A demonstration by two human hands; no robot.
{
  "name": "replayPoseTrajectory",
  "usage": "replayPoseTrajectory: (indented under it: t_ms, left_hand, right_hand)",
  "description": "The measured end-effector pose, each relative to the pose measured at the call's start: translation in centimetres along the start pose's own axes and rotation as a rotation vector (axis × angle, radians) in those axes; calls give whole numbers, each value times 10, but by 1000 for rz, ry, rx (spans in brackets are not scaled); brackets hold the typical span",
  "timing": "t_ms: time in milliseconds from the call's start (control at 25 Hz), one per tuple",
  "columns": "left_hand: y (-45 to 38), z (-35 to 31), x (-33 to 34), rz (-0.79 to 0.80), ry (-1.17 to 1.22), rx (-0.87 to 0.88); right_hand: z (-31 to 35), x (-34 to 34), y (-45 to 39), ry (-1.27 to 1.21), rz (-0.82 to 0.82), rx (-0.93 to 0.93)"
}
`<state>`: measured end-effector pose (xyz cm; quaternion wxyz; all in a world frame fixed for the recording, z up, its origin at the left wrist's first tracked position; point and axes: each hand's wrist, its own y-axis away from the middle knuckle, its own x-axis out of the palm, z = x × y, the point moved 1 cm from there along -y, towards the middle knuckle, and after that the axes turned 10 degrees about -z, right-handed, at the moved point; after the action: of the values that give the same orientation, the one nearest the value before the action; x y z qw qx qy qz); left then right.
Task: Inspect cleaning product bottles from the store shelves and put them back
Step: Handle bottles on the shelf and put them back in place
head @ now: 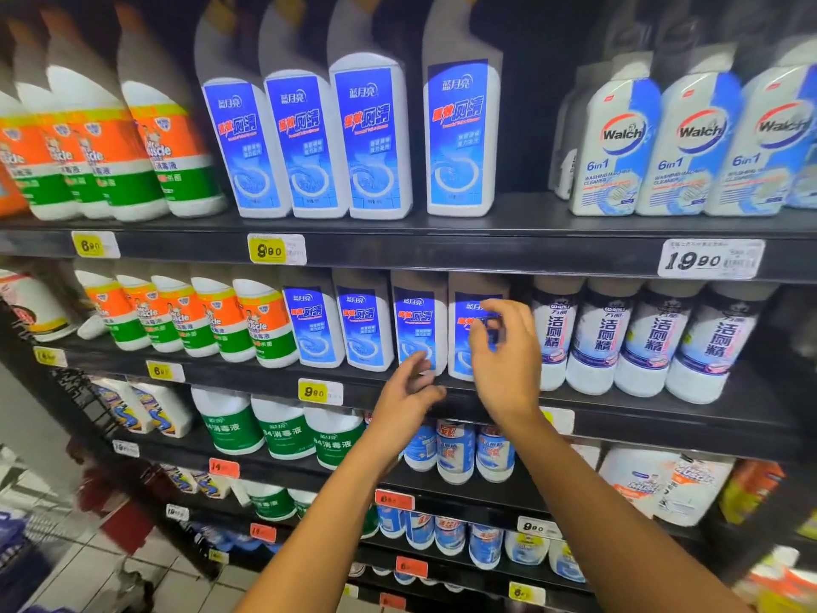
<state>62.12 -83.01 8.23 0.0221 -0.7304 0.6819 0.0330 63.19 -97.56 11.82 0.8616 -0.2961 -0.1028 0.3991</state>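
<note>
1. Blue-labelled white plastic cleaner bottle (468, 334) stands upright on the black middle shelf (247, 369), in its row.
2. Right hand (504, 360) and left hand (409, 391): fingers loosely apart, holding nothing.
3. Judgement: between bottles; more to inspect.

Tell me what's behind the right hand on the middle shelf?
A blue-label bottle, the rightmost of four on that shelf. The right hand covers much of its label and lower right side, so the text there cannot be read. The left hand is beside it, lower.
</note>
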Motion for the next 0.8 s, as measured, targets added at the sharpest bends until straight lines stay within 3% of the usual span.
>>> replayPoseTrajectory:
  t_ms: [120, 240, 360, 600, 800]
  left_hand:
    - [-2, 4, -21, -79, 46, -31]
    - [-5, 4, -53, -111, 102, -57]
    - [-6, 7, -87, -107, 127, -69]
    - [-12, 13, -129, -45, 173, -78]
    - [-11, 6, -146, 42, 168, -82]
  right_hand:
    - [23, 27, -12, 282, 195, -265]
    - [40, 61, -28, 632, 363, -250]
    - [45, 80, -32, 812, 399, -176]
    - [52, 84, -21, 840, 306, -121]
    - [57, 77, -29, 824, 407, -20]
